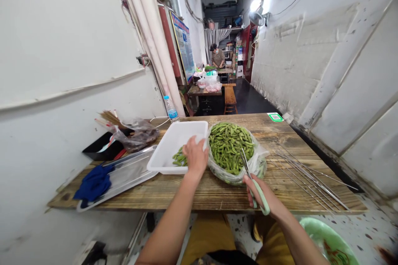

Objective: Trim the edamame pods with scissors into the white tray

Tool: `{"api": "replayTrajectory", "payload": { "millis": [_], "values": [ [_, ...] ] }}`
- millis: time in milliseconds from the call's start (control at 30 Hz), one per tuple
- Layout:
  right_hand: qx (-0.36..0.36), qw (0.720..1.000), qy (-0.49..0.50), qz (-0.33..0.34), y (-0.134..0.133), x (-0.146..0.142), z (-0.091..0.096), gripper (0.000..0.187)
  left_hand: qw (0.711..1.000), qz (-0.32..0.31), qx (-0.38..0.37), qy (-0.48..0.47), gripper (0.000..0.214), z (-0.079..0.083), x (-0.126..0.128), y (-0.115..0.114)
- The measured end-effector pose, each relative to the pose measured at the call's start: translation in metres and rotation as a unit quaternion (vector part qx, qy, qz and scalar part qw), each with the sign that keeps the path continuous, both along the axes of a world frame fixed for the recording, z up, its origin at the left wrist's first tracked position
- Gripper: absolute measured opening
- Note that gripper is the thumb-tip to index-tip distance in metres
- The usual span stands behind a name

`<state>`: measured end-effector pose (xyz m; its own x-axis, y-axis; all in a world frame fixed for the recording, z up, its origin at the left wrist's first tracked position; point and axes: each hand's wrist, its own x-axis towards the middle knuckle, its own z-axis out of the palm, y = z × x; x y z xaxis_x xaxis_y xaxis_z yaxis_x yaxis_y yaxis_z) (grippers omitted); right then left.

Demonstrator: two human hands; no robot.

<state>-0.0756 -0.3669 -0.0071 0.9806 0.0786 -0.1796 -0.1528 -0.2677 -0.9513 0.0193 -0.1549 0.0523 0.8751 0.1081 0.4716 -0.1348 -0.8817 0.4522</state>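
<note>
Bag (pixel 260 161) of green pods (pixel 230 145) sits mid-worktop (pixel 217 194), mouth open and heaped. Left of the bag, touching it: white tray (pixel 174 140), with a few pods lying in its near corner. Left hand (pixel 195 156) is palm down over the tray's rim just left of the bag, fingers curled; cannot tell whether a pod is pinched under them. Right hand (pixel 264 198), at the bag's near side, is wrapped round the green handles of scissors (pixel 250 178); the blades look nearly closed and point up over the heap. Right of the bag: wire racks (pixel 307 174), flat on the wood. Far left of the bag: steel tray (pixel 130 169) with a blue cloth (pixel 93 184). Judgement on the work in hand, snipping pods: take one pod at a time, hold it by the middle so the tip stands clear of the fingers, cut only the tip, and keep the blades off the plastic. Drop cut pods well inside the tray, not on its rim.
</note>
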Motion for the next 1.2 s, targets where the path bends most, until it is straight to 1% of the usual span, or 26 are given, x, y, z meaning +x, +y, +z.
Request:
{"api": "replayTrajectory", "payload": {
  "millis": [67, 100, 133, 200, 267, 333, 367, 433, 467, 500, 600, 667, 700, 733, 767, 900, 1000, 1067, 1200],
  "values": [
    [0.011, 1.000, 0.005, -0.001, 0.001, -0.001, 0.002, 0.052, 0.995, -0.078, 0.015, 0.057, 0.015, -0.004, -0.004, -0.015],
    [0.012, 1.000, 0.006, -0.002, 0.001, -0.001, 0.003, 0.051, 0.991, -0.106, 0.021, 0.076, 0.013, -0.008, -0.007, -0.024],
    [0.009, 1.000, 0.005, 0.000, 0.002, -0.002, 0.003, 0.050, 0.989, -0.121, 0.027, 0.086, 0.015, -0.012, -0.010, -0.032],
    [0.012, 1.000, 0.012, -0.003, 0.002, -0.004, 0.004, 0.049, 0.987, -0.130, 0.035, 0.088, 0.015, -0.022, -0.015, -0.045],
    [0.023, 0.999, 0.019, -0.011, 0.001, -0.005, 0.003, 0.048, 0.985, -0.142, 0.030, 0.095, 0.010, -0.028, -0.019, -0.053],
    [0.025, 0.999, 0.026, -0.016, 0.000, -0.005, 0.002, 0.048, 0.983, -0.158, 0.002, 0.095, 0.005, -0.032, -0.021, -0.055],
    [0.022, 0.999, 0.024, -0.017, 0.000, -0.005, 0.001, 0.048, 0.982, -0.166, -0.024, 0.090, 0.003, -0.033, -0.021, -0.056],
    [0.009, 1.000, 0.016, -0.009, 0.000, -0.003, -0.001, 0.047, 0.972, -0.192, -0.110, 0.081, 0.007, -0.033, -0.019, -0.055],
    [0.004, 1.000, 0.011, -0.004, 0.000, -0.003, -0.002, 0.047, 0.959, -0.211, -0.168, 0.084, 0.010, -0.033, -0.017, -0.055],
    [0.000, 1.000, 0.004, 0.003, 0.000, -0.002, -0.003, 0.046, 0.941, -0.231, -0.228, 0.095, 0.013, -0.032, -0.015, -0.055],
    [-0.016, 0.999, -0.018, 0.023, 0.000, -0.002, -0.005, 0.044, 0.867, -0.272, -0.386, 0.157, 0.018, -0.031, -0.012, -0.055],
    [-0.022, 0.999, -0.027, 0.032, 0.000, -0.003, -0.003, 0.044, 0.824, -0.282, -0.448, 0.201, 0.018, -0.029, -0.013, -0.057],
    [-0.024, 0.999, -0.028, 0.035, 0.000, -0.003, -0.002, 0.044, 0.810, -0.284, -0.463, 0.219, 0.019, -0.027, -0.015, -0.057],
    [-0.026, 0.998, -0.028, 0.040, 0.000, -0.004, 0.001, 0.044, 0.803, -0.286, -0.469, 0.233, 0.019, -0.025, -0.017, -0.057],
    [-0.031, 0.998, -0.029, 0.044, 0.000, -0.004, 0.003, 0.044, 0.801, -0.285, -0.467, 0.243, 0.020, -0.024, -0.019, -0.057],
    [-0.066, 0.995, -0.041, 0.062, -0.001, -0.006, 0.012, 0.044, 0.820, -0.277, -0.431, 0.254, 0.021, -0.019, -0.023, -0.054],
    [-0.081, 0.993, -0.060, 0.065, 0.000, -0.006, 0.015, 0.044, 0.827, -0.296, -0.407, 0.251, 0.019, -0.017, -0.023, -0.051],
    [-0.086, 0.993, -0.059, 0.058, 0.002, -0.006, 0.015, 0.044, 0.818, -0.307, -0.408, 0.265, 0.019, -0.015, -0.022, -0.050],
    [-0.084, 0.996, -0.022, 0.036, 0.006, -0.004, 0.013, 0.047, 0.791, -0.309, -0.432, 0.303, 0.022, -0.011, -0.020, -0.047]
  ]
}}
